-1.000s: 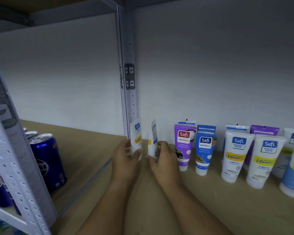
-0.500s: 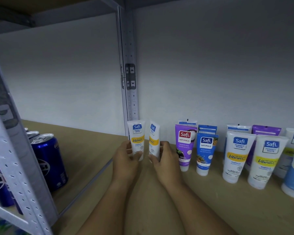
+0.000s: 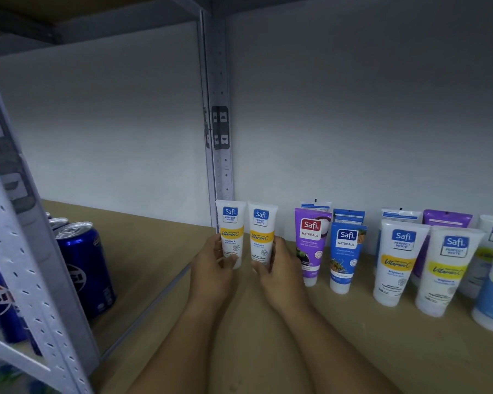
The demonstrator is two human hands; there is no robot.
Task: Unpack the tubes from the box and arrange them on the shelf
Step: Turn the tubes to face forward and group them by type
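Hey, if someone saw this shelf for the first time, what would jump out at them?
Two hands, the left hand and right hand, each hold a white plastic tube with a yellow band upright at mid-shelf, by the grey metal post. To their right stands a row of purple, blue and white tubes; blue soda cans sit far left.

Visible body: 2 bare forearms, entering from the bottom edge, each ending in a bare hand: left hand (image 3: 213, 275), right hand (image 3: 279, 273). No sleeves, gloves, watch, rings or bands in view on either arm. Fingernails short and unpainted where they show.
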